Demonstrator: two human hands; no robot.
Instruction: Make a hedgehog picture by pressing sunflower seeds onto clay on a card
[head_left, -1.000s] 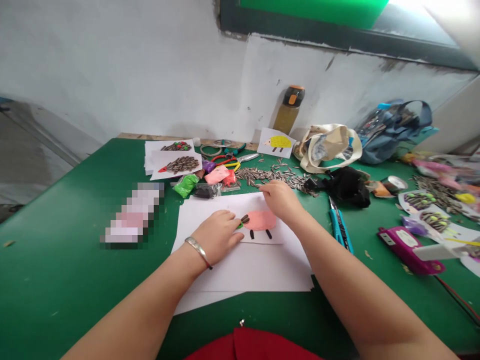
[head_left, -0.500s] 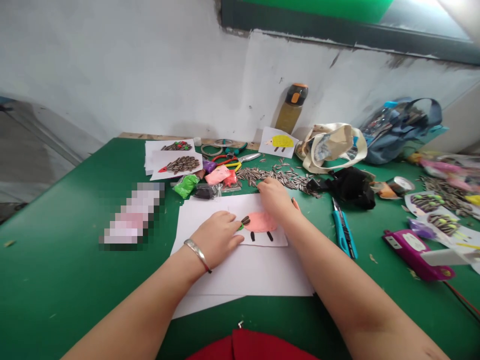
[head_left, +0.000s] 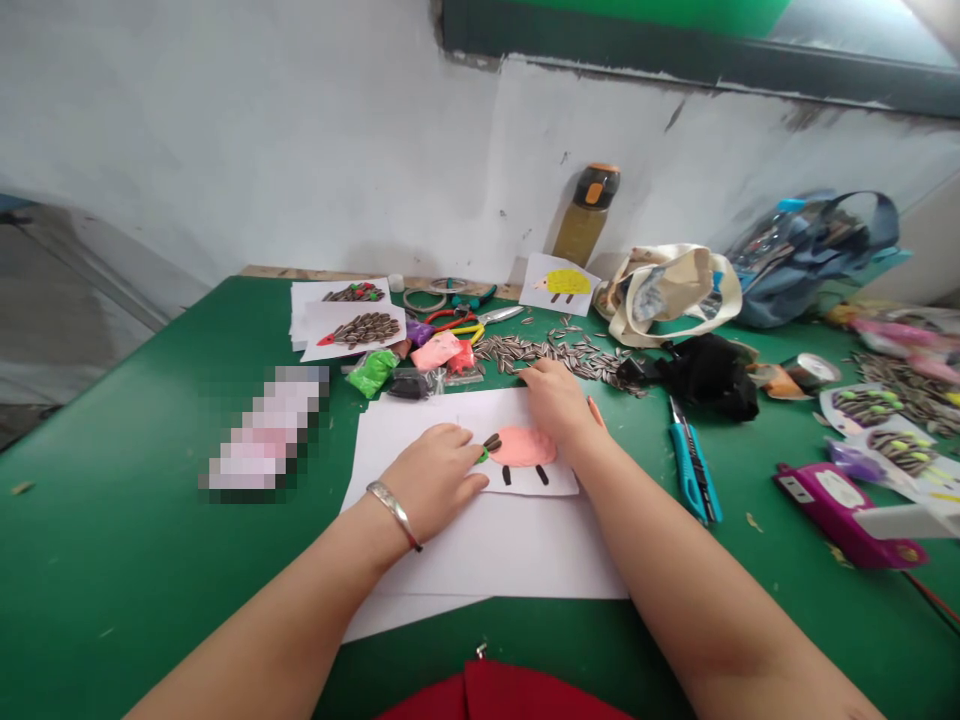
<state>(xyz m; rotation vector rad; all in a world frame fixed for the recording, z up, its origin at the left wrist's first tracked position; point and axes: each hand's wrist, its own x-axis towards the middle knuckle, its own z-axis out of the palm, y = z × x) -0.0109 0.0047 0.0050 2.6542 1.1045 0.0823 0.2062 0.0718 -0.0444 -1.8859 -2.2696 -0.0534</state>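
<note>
At the near edge of the scene is a red garment (head_left: 502, 695), and before it is the green bench (head_left: 112, 530). On the bench lie white sheets (head_left: 517, 555), one above another, and on their middle part is a small white card (head_left: 525, 484) with a pink oval (head_left: 525, 447) and two black legs. At the left end of the oval are a few dark seeds (head_left: 493, 443) and a little green piece (head_left: 484, 455). The left hand (head_left: 439, 468), with a silver bracelet (head_left: 394, 515) at the wrist, rests at the left end of the card; its grip is open, the fingers laid down loosely beside the green piece. On the right side lie a purple device (head_left: 844, 515) and, closer to the sheets, a blue cutter (head_left: 694, 470). The right hand (head_left: 561, 403) reaches over the far right part of the sheets, just beside the seed pile (head_left: 585, 355); its fingertips are mostly hidden, so I cannot tell if its grip is closed or holds a seed. Left of the pile are a green packet (head_left: 373, 371) and a pink packet (head_left: 436, 351). Farther are a card with yellow shape (head_left: 562, 283), a beige bag (head_left: 634, 325) and, near the wall (head_left: 262, 130), a bottle (head_left: 581, 230)
</note>
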